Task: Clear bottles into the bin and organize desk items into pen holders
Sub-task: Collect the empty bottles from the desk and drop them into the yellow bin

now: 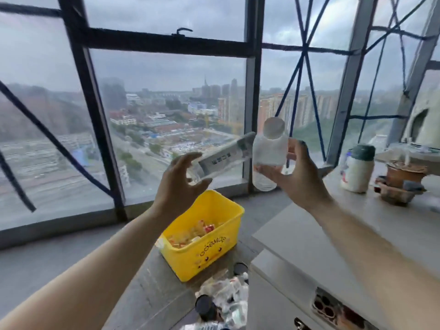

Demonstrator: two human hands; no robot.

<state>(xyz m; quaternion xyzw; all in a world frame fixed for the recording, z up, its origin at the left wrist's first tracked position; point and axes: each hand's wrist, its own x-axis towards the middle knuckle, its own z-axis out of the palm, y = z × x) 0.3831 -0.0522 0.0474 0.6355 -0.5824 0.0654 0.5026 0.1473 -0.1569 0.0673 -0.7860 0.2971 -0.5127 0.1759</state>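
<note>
Our left hand (183, 179) curls its fingers around the base of a tilted clear bottle (226, 153); our right hand (297, 175) pinches an upright white-labelled bottle (269, 151), both above the yellow bin (214, 248).

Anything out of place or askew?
Crumpled clear plastic litter and dark caps lie on the grey ledge beside the yellow plastic bin, not in it. The left hand holds a labelled clear plastic bottle tipped nearly sideways; the right hand holds a white-wrapped clear bottle upright.

Both bare forearms reach forward and up. The left hand (178, 184) curls round a tilted bottle (226, 156); the right hand (302, 179) grips an upright bottle (269, 151).
</note>
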